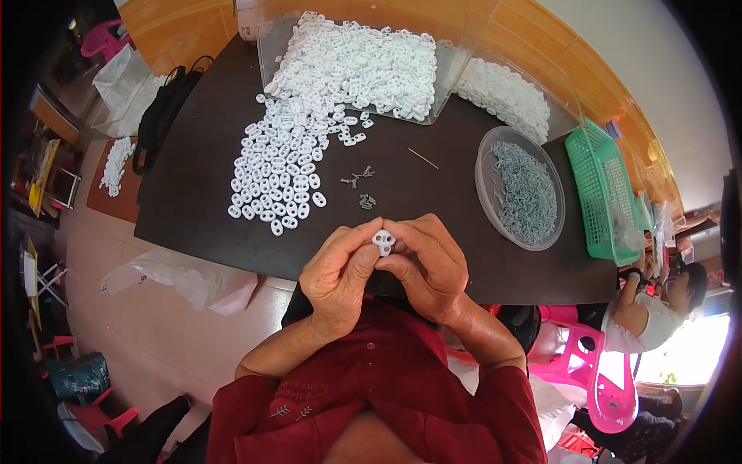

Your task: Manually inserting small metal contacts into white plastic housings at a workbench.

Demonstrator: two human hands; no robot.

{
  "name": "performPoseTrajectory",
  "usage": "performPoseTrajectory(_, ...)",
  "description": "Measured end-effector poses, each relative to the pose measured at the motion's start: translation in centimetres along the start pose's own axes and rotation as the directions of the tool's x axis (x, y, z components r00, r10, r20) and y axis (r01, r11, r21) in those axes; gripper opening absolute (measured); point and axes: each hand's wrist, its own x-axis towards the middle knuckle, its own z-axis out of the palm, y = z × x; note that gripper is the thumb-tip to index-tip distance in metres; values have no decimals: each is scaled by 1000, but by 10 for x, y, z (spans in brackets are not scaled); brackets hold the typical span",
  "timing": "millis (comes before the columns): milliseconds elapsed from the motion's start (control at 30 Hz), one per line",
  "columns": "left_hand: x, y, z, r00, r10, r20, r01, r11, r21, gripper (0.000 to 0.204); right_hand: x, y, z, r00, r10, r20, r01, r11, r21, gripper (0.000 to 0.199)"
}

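Note:
Between the fingertips of both hands, just off the table's near edge, is a small white plastic piece (pixel 383 238) with dark holes. It seems to be made of two oval parts, one across the other. My left hand (pixel 340 267) pinches it from the left with thumb and forefinger. My right hand (pixel 425 267) closes on it from the other side. Beyond the hands lie two little clusters of grey screws (pixel 367 202). To their left spreads a batch of loose white two-holed oval pieces (pixel 282 178), lying flat on the dark table (pixel 417 185).
A clear bin (pixel 443 108) spills white pieces at the back; another heap of white parts (pixel 506 97) sits beside it. A round tub (pixel 488 203) of screws and a green basket (pixel 599 193) stand right. A thin stick (pixel 423 158) lies mid-table. Another person (pixel 653 313) sits beyond a pink chair (pixel 610 387).

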Motion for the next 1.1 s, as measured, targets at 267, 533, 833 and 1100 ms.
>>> performPoseTrajectory(267, 1, 3, 1, 1000, -21, 22, 19, 996, 82, 24, 0, 3, 1, 984, 177, -14, -174, 975, 141, 19)
performPoseTrajectory(533, 2, -1, 4, 996, 87, 6, -84, 936, 342, 22, -1, -3, 3, 906, 423, 6, -408, 870, 277, 16)
performPoseTrajectory(833, 7, -7, 5, 990, 137, -40, -113, 926, 360, 20, 1, -1, 0, 832, 549, 80, -532, 749, 396, 15)
performPoseTrajectory(1100, 6, -7, 5, 999, 17, -43, -5, 962, 274, 21, 2, 0, 5, 846, 533, 10, -491, 773, 401, 14)
